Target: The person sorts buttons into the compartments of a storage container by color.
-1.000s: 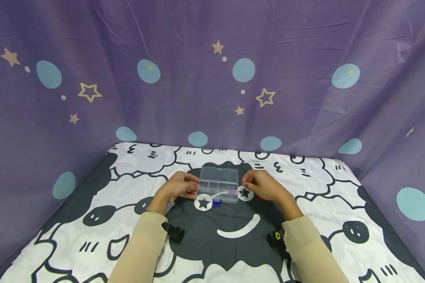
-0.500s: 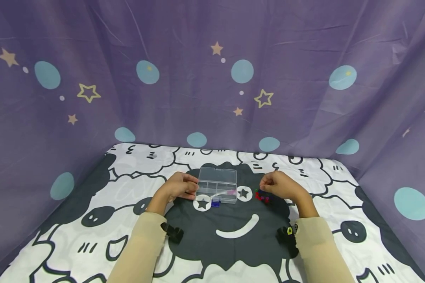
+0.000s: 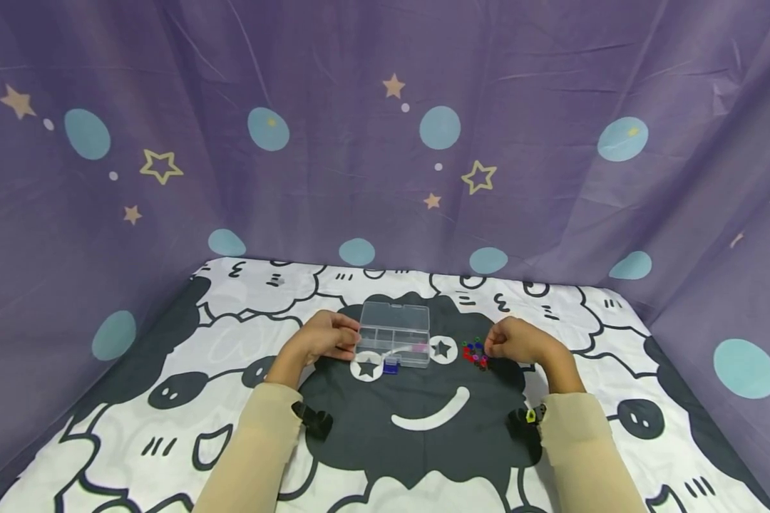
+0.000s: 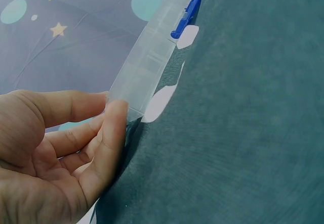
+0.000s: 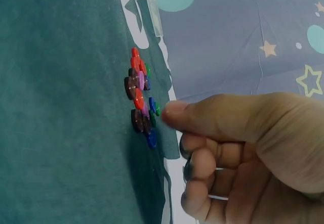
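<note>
A clear plastic compartment box (image 3: 394, 335) lies with its lid up and a blue latch (image 3: 391, 368) at its front. My left hand (image 3: 326, 335) grips its left end, thumb and fingers on the corner in the left wrist view. To the right is a loose cluster of small round button-like pieces (image 3: 475, 355), coloured red, blue, green, purple and dark brown. My right hand (image 3: 518, 342) is at the cluster's right side, fingers bent, with the thumb tip beside a green piece (image 5: 157, 108). My thumb hides the index fingertip, so whether a piece is pinched cannot be seen.
A pale strip with a pink part (image 3: 418, 348) shows at the box's front compartments. The cloth (image 3: 423, 399) under everything has a cartoon sheep print. A purple curtain (image 3: 334, 192) hangs behind and at both sides.
My right hand has moved right, from beside the box to the cluster, which is now more in sight. My left hand has stayed on the box.
</note>
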Demonstrator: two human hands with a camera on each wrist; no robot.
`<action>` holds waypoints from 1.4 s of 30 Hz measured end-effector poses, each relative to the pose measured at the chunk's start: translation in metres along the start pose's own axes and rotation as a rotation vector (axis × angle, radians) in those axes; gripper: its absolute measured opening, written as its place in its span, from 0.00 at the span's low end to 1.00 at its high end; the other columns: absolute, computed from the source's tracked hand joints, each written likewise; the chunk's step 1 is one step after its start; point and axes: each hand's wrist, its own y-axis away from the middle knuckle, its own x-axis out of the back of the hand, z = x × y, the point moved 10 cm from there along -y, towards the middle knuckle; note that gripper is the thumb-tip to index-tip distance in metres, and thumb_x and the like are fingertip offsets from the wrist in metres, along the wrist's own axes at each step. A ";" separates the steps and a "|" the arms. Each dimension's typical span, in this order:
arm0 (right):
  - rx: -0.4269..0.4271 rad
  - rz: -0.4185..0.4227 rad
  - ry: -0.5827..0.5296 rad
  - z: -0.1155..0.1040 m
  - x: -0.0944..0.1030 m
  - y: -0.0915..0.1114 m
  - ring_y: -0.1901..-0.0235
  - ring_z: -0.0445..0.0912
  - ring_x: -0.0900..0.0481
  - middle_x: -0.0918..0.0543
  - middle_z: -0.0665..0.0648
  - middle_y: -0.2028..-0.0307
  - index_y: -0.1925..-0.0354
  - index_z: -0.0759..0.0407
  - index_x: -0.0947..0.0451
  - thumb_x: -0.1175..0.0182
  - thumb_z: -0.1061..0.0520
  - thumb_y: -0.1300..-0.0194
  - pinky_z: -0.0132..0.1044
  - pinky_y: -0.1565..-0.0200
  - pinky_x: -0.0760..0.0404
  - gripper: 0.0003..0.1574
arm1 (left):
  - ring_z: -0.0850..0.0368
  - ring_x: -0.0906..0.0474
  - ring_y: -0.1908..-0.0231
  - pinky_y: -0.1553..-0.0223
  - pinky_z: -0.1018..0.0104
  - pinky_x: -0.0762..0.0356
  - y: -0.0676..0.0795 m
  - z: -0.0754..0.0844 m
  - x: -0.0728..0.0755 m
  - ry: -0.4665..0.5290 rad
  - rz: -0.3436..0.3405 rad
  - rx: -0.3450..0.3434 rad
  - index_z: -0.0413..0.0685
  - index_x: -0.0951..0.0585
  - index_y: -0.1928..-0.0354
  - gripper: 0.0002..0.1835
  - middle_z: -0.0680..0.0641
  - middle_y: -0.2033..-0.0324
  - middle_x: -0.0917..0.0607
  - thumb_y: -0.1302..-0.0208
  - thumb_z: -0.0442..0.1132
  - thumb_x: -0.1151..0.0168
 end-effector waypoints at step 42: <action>0.000 -0.024 0.051 -0.004 -0.007 0.000 0.76 0.42 0.30 0.25 0.48 0.79 0.74 0.59 0.22 0.40 0.64 0.40 0.35 0.72 0.29 0.06 | 0.47 0.18 0.68 0.65 0.57 0.14 0.002 0.002 0.000 -0.011 -0.011 0.004 0.38 0.22 0.47 0.18 0.37 0.58 0.20 0.40 0.31 0.36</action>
